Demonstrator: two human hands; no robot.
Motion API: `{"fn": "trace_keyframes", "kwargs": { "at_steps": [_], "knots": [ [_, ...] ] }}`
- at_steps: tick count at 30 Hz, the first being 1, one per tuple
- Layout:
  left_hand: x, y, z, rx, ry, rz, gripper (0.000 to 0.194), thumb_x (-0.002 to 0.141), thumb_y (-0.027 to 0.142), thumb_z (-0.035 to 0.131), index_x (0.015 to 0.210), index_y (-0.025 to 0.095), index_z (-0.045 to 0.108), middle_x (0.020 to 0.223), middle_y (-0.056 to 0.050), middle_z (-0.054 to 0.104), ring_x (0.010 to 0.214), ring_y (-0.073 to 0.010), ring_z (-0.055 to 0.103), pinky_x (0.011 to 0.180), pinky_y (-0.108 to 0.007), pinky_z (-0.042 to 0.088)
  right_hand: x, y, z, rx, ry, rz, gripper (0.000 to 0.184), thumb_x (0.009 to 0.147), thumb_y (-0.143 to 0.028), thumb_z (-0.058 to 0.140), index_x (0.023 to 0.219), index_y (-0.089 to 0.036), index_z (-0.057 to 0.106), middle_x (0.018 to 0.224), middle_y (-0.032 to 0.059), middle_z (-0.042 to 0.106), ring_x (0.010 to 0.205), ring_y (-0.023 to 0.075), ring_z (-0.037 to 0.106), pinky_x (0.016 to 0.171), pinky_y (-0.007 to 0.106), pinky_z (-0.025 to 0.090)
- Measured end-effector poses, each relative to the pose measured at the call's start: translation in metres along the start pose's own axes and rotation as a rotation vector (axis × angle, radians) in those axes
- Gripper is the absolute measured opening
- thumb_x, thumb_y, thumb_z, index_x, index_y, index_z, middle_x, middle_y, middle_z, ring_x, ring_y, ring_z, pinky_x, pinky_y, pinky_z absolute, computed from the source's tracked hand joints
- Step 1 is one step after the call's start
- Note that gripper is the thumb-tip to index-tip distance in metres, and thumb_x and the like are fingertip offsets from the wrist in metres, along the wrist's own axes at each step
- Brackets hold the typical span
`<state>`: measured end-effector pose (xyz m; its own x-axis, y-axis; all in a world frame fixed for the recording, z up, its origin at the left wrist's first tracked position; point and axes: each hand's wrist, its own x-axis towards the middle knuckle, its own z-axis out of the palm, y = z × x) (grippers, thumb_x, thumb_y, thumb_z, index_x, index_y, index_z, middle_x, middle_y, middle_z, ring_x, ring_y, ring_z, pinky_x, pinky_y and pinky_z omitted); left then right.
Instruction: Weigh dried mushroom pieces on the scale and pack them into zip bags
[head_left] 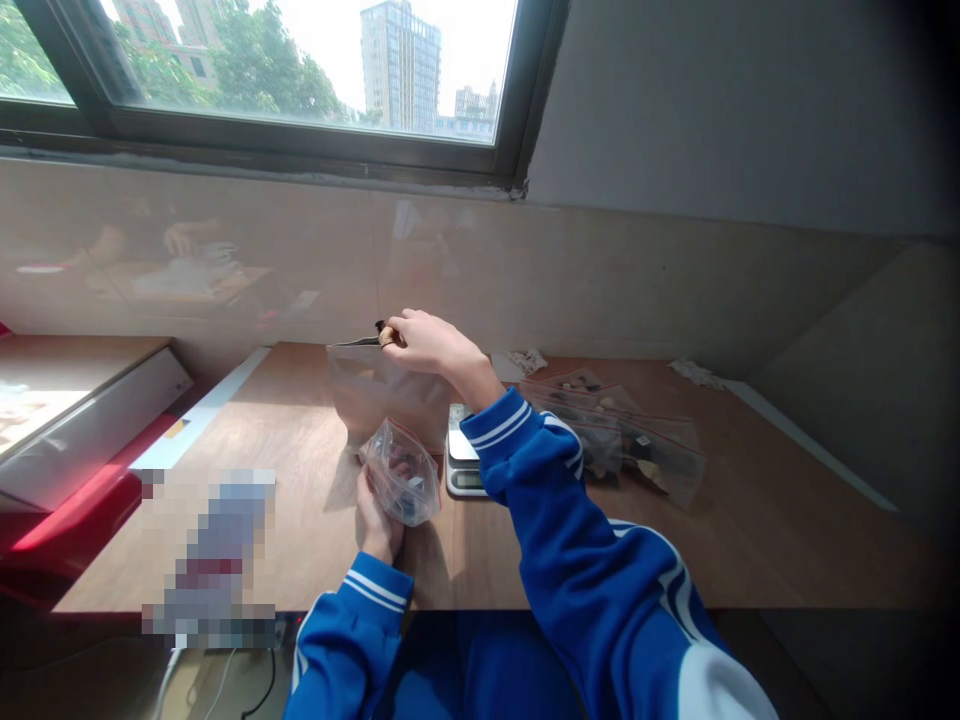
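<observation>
My left hand [379, 520] is closed around a clear zip bag [403, 475] with small dark pieces inside, holding its mouth upward above the table. Over the open top of a large tan bag [394, 390], my right hand [431, 345] has its fingers closed on a small brown and dark piece [388, 334], whose kind I cannot make out. The tan bag stands upright behind the clear one. Just right of the bags sits a kitchen scale [463, 455] with a white top and a small display, partly hidden by my right sleeve.
Several filled zip bags [645, 450] lie right of the scale, partly behind my right arm. Crumpled white scraps [697, 373] lie along the back of the wooden table [750, 520]. A blurred-out object [217, 550] is at the front left, with cables below. Wall and window stand behind.
</observation>
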<state>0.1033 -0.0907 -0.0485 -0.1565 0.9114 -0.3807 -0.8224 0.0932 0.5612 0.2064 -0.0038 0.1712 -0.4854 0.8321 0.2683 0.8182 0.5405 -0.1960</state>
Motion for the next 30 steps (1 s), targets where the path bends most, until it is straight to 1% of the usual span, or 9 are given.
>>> {"fn": "trace_keyframes", "kwargs": {
  "at_steps": [4,7,11,15,18,23,26,28,30],
  "knots": [
    [0.000,-0.001,0.000,-0.007,-0.012,0.014,0.043,0.087,0.039,0.040,0.097,0.010,0.070,0.083,-0.009,0.073,0.073,-0.0197,0.068,0.077,-0.036,0.056,-0.001,0.000,-0.001,0.013,-0.001,-0.026,0.023,0.085,-0.028,0.044,0.089,-0.019,0.065,0.095,0.0080,0.064,0.095,0.0198,0.057,0.078,0.026,0.040],
    [-0.002,0.000,0.002,-0.017,-0.011,0.012,0.043,0.088,0.039,0.039,0.094,0.011,0.070,0.083,-0.010,0.073,0.072,-0.0190,0.068,0.079,-0.035,0.055,-0.002,-0.002,-0.003,0.019,-0.023,-0.040,0.024,0.085,-0.031,0.045,0.085,-0.021,0.067,0.089,0.0059,0.067,0.087,0.0188,0.058,0.070,0.025,0.039],
    [-0.003,0.001,0.003,-0.035,-0.001,-0.002,0.044,0.089,0.039,0.038,0.091,0.010,0.070,0.080,-0.010,0.072,0.068,-0.0178,0.066,0.076,-0.033,0.055,-0.003,-0.005,-0.005,-0.006,-0.033,-0.019,0.029,0.086,-0.033,0.043,0.082,-0.020,0.068,0.091,0.0064,0.069,0.081,0.0180,0.059,0.065,0.025,0.037],
    [0.001,-0.001,-0.001,-0.034,-0.002,-0.001,0.043,0.089,0.038,0.038,0.093,0.010,0.070,0.081,-0.010,0.072,0.067,-0.0174,0.064,0.075,-0.033,0.055,-0.004,-0.005,-0.004,-0.009,-0.044,-0.014,0.033,0.087,-0.034,0.041,0.082,-0.018,0.070,0.090,0.0084,0.070,0.082,0.0179,0.059,0.068,0.025,0.038],
    [0.003,-0.002,-0.003,-0.017,-0.011,0.010,0.044,0.089,0.039,0.038,0.097,0.010,0.071,0.083,-0.009,0.071,0.069,-0.0178,0.064,0.076,-0.034,0.055,-0.003,-0.003,-0.001,-0.015,-0.032,-0.019,0.034,0.088,-0.032,0.040,0.082,-0.017,0.070,0.092,0.0095,0.069,0.085,0.0185,0.058,0.071,0.025,0.040],
    [0.004,-0.003,-0.004,0.000,-0.015,0.013,0.042,0.087,0.042,0.043,0.098,0.012,0.070,0.085,-0.009,0.072,0.075,-0.0185,0.066,0.079,-0.034,0.054,-0.002,0.000,0.004,-0.022,0.002,-0.055,0.028,0.087,-0.028,0.041,0.079,-0.018,0.066,0.095,0.0091,0.068,0.094,0.0203,0.056,0.078,0.027,0.041],
    [0.005,-0.003,-0.005,0.004,-0.010,0.007,0.044,0.088,0.042,0.040,0.097,0.013,0.071,0.083,-0.010,0.072,0.077,-0.0206,0.067,0.076,-0.034,0.055,-0.002,0.000,0.006,-0.002,0.020,-0.039,0.024,0.087,-0.026,0.041,0.085,-0.019,0.063,0.097,0.0088,0.068,0.091,0.0207,0.058,0.076,0.028,0.042],
    [0.006,-0.004,-0.006,0.005,-0.014,0.003,0.044,0.088,0.042,0.040,0.097,0.012,0.071,0.083,-0.010,0.072,0.078,-0.0219,0.068,0.075,-0.035,0.056,-0.003,0.000,0.008,0.013,0.042,-0.020,0.022,0.088,-0.026,0.040,0.094,-0.019,0.060,0.098,0.0090,0.068,0.089,0.0218,0.059,0.073,0.029,0.043],
    [0.006,-0.004,-0.006,-0.002,-0.013,0.011,0.043,0.087,0.041,0.042,0.097,0.012,0.071,0.083,-0.010,0.072,0.078,-0.0222,0.068,0.074,-0.035,0.056,-0.003,0.000,0.010,0.023,0.069,-0.003,0.024,0.088,-0.025,0.039,0.107,-0.019,0.055,0.097,0.0087,0.067,0.086,0.0226,0.060,0.070,0.030,0.043]
  ]
}}
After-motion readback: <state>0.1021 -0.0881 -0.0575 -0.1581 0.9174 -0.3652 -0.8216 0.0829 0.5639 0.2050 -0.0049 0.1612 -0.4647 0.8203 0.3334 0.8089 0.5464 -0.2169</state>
